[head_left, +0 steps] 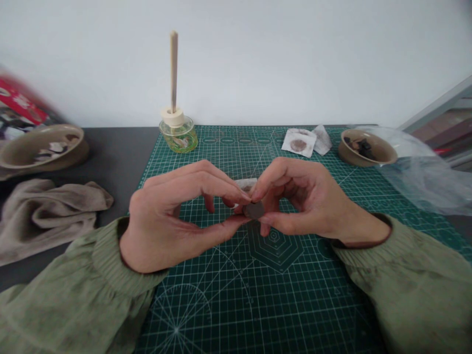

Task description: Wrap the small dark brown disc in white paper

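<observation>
A small, flat, dark brown-grey disc [253, 210] is pinched between the fingertips of both hands, above the green cutting mat [280, 295]. My left hand [188, 211] grips its left edge with thumb and forefinger, the other fingers curled behind. On the opposite edge, my right hand [298, 196] pinches with thumb and forefinger. Just behind the fingers lies a white packet [246, 183] with a brownish patch, mostly hidden by the hands. What the disc is made of cannot be made out.
Farther back are white packets [299, 141] and a bowl of dark pieces [365, 147] beside clear plastic [424, 172]. A reed diffuser [179, 132] stands at the back left. To the left are a bowl of pale scraps [44, 147] and a crumpled cloth [47, 211].
</observation>
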Tool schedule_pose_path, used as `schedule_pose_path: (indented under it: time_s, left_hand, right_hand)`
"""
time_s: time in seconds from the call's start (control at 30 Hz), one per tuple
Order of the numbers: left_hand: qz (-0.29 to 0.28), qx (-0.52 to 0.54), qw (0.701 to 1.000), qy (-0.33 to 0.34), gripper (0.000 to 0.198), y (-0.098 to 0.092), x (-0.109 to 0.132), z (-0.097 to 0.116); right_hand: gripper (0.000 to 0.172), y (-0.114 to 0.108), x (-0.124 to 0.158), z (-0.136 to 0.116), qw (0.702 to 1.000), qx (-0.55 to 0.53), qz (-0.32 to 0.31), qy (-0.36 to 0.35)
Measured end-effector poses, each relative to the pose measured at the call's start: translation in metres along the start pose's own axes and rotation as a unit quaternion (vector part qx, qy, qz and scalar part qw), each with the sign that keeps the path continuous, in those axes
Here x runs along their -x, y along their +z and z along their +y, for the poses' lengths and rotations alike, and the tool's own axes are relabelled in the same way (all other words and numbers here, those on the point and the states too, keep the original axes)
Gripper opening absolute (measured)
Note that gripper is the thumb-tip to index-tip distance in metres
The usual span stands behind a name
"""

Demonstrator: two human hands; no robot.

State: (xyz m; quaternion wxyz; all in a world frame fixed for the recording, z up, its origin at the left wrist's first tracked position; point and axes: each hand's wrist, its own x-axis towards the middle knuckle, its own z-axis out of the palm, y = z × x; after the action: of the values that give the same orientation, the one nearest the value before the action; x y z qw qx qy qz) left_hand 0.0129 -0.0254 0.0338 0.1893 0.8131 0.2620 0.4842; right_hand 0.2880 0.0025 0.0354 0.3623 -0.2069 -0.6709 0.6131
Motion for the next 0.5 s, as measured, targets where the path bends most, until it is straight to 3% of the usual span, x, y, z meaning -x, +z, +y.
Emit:
schedule_pose_path:
  time_s: [0.3, 0.5]
  left_hand:
    - [0.000, 0.002, 1.000, -0.005, 0.025, 0.0000, 0.0003, -0.0008]
    - [-0.001, 0.009, 1.000, -0.002, 0.023, -0.0009, 0.0014, -0.0013]
  right_hand:
    - [0.044, -0.0002, 0.0010, 0.0011, 1.000, -0.024, -0.003, -0.004]
    - [0.036, 0.0020, -0.0005, -0.0030, 1.000, -0.016, -0.002, -0.002]
